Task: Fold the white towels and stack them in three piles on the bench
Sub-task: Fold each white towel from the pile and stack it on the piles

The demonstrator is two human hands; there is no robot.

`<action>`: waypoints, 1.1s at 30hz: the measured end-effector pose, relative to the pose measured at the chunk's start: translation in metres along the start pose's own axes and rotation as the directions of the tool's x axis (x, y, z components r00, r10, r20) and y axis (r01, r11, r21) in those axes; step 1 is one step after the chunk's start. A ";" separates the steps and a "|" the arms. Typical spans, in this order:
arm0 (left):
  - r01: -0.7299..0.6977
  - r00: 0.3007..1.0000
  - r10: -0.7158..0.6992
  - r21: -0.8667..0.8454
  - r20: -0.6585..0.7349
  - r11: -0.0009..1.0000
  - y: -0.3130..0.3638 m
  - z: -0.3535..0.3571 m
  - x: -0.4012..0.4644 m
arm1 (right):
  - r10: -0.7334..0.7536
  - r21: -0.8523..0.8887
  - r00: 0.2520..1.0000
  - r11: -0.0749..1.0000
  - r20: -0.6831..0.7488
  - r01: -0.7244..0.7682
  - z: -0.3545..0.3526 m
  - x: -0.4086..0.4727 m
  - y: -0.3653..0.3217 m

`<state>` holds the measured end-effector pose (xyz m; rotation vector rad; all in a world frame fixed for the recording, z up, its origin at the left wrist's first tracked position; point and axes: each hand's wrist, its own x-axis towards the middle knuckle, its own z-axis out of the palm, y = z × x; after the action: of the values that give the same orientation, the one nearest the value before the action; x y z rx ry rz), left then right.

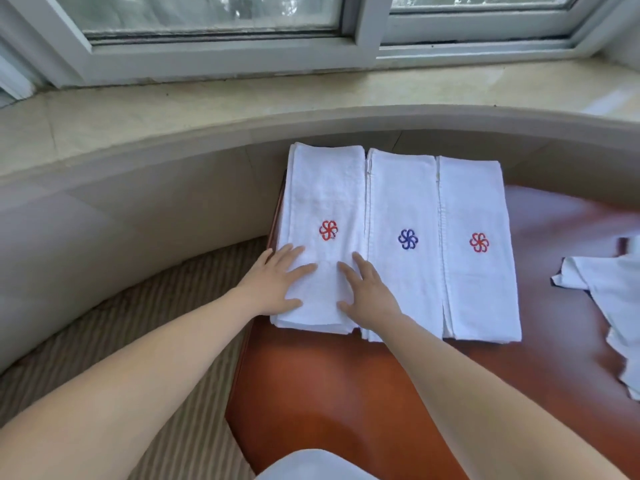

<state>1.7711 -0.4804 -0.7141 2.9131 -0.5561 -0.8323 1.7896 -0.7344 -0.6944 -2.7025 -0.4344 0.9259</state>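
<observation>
You have the bench (346, 393) in front of you, a glossy reddish-brown top under the window sill (207, 109), and its slick finish will likely let cloth slide if you push sideways. Three piles of folded white towels sit side by side at its far left: the left pile (325, 188) with a red flower mark, the middle pile (403, 195) with a blue one, the right pile (474, 202) with a red one. They touch or nearly touch along their long edges. These towels look soft, light and floppy, so a fold will sag if you lift it by one corner; take each one by both near corners or slide flat palms under the short edge, and press straight down to square a stack. At the right edge lies a loose crumpled white cloth (609, 299), probably another towel waiting, though it is cut off by the frame. Both your forearms reach forward over the bench. Your left hand (277, 282) lies flat, fingers spread, on the near end of the left pile; your right hand (367, 289) rests the same way beside it, released and pressing, gripping nothing
</observation>
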 end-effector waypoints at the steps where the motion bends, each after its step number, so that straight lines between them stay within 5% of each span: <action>1: 0.016 1.000 -0.016 -0.011 0.006 1.000 0.005 0.005 -0.009 | 0.002 0.004 1.000 1.000 0.001 -0.002 0.006 -0.010 -0.001; 7: 0.145 0.989 -0.147 -0.147 0.002 0.978 0.043 0.019 -0.057 | -0.010 0.013 0.994 1.000 0.110 0.009 0.032 -0.066 -0.007; 14: 0.208 0.970 -0.203 -0.023 0.136 0.978 0.119 -0.018 -0.073 | 0.080 0.087 0.949 0.990 0.304 -0.111 0.011 -0.132 0.005; 21: 0.084 0.993 -0.082 0.028 -0.080 0.996 0.267 -0.054 -0.097 | 0.116 0.082 0.993 0.990 0.007 -0.116 -0.014 -0.270 0.083; 33: -0.175 0.957 0.206 0.161 -0.202 0.971 0.539 -0.117 -0.112 | 0.325 0.136 0.909 0.945 -0.260 -0.299 -0.042 -0.489 0.258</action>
<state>1.5687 -0.9483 -0.4745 2.9585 -0.8909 -0.4603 1.4989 -1.1527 -0.4766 -2.8040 0.1017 0.5981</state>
